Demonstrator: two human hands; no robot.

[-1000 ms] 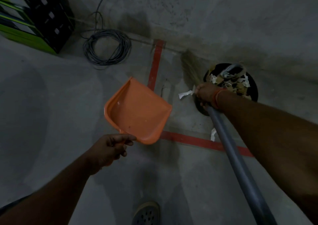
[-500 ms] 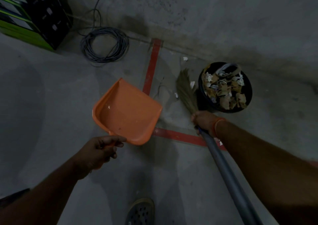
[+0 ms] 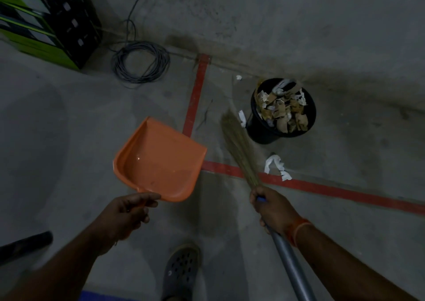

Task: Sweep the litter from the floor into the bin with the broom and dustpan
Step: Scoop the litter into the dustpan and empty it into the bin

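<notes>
Grey concrete floor point(image 3: 345, 243), crossed by red tape lines point(image 3: 333, 189), is filling the dim view, with a wall running along the top. A black bin point(image 3: 257, 130) is standing near that wall, already heaped with crumpled paper and card. A few pieces of white litter point(image 3: 272, 162) are lying on the floor just in front of the bin, another scrap point(image 3: 242, 118) is sitting beside its left side, and a small one point(image 3: 239, 77) is lying close to the wall.

Gathering the last scraps looks like the step in hand. The left hand point(image 3: 127, 213) is gripping the handle of the orange dustpan point(image 3: 158, 160), fingers curled round it; the pan looks empty and raised off the floor, well left of the litter. The right hand point(image 3: 271, 208) is clamping the broom point(image 3: 240, 153) where the straw meets the grey pole, fingers wrapped round. The bristles are reaching toward the bin, their tip near the scrap at its side, while the larger pieces are lying just right of the straw, apart from both hands.

Next, the pan probably needs lowering flat to the floor near those pieces, and the broom drawing them leftward into it.

A coiled cable point(image 3: 140, 62), a black and green crate point(image 3: 46, 22) and a dark shoe point(image 3: 181, 270) are also showing.
</notes>
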